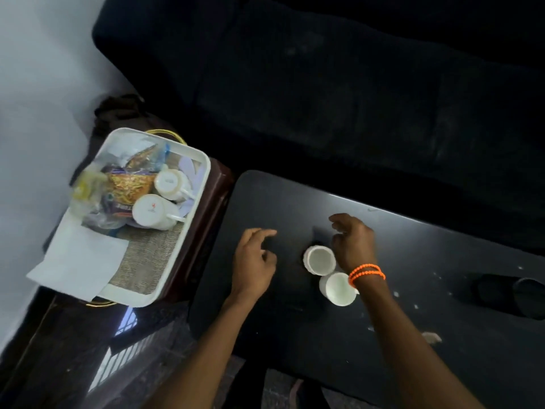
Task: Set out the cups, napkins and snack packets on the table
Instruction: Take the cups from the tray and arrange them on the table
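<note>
Two white cups (320,259) stand on a black bench (413,290). The tray (203,166) is white and holds white napkins (79,261), white cups (150,212) and a purple-and-yellow snack packet (129,184). An orange beaded bracelet (367,273) circles one wrist.

A dark sofa (339,84) runs along the table's far edge, a white wall (38,84) fills the left, a dark object (510,293) lies at the table's right edge, and pale crumbs (432,337) scatter near its front right
</note>
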Motion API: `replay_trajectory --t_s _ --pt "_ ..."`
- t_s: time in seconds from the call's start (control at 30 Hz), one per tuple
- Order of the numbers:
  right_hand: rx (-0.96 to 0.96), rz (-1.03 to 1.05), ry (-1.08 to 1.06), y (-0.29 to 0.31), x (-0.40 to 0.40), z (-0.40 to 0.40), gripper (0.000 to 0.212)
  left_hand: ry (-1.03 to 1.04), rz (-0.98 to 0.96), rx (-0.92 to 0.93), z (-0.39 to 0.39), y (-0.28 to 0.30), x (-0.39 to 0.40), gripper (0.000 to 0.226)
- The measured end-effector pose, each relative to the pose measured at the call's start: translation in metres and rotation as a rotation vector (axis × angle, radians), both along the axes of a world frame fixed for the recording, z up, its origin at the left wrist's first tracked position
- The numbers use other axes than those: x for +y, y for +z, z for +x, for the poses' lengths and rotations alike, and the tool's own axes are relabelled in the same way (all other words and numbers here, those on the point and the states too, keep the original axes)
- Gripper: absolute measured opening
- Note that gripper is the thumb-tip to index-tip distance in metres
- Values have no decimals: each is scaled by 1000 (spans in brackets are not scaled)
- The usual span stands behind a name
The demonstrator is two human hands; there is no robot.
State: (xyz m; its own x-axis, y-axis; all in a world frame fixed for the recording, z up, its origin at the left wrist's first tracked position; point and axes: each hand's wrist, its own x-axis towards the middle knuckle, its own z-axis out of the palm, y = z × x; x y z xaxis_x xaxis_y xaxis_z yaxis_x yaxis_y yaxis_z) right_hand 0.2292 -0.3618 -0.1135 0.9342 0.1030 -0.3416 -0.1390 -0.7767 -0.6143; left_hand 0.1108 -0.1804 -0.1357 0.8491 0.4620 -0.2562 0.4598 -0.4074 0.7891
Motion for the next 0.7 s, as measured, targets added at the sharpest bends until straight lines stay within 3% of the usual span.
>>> replay_trajectory --t_s 0.07,0.13,0.2,0.27,0.37,0.47,0.57,0.7 --pt "-27 92 73 4 43 -7 32 221 87 -117 -5 17 36 46" --pt "65 190 187 8 93 -20 29 471 218 -185 -9 33 73 38" --pt "190 307 281 10 144 -36 32 742 233 -113 -8 45 111 39" --pt "337 463 255 13 191 -52 33 900 155 70 -4 50 147 43" --pt "555 579 158 16 246 -66 40 956 -151 210 1 49 185 46" --pt "578 494 194 19 280 -67 51 974 -528 103 3 53 200 43" --pt "577 555 113 26 274 -60 40 966 -665 2 2 59 200 34" --pt "470 706 53 28 240 -67 19 840 -783 -10 -15 52 183 40"
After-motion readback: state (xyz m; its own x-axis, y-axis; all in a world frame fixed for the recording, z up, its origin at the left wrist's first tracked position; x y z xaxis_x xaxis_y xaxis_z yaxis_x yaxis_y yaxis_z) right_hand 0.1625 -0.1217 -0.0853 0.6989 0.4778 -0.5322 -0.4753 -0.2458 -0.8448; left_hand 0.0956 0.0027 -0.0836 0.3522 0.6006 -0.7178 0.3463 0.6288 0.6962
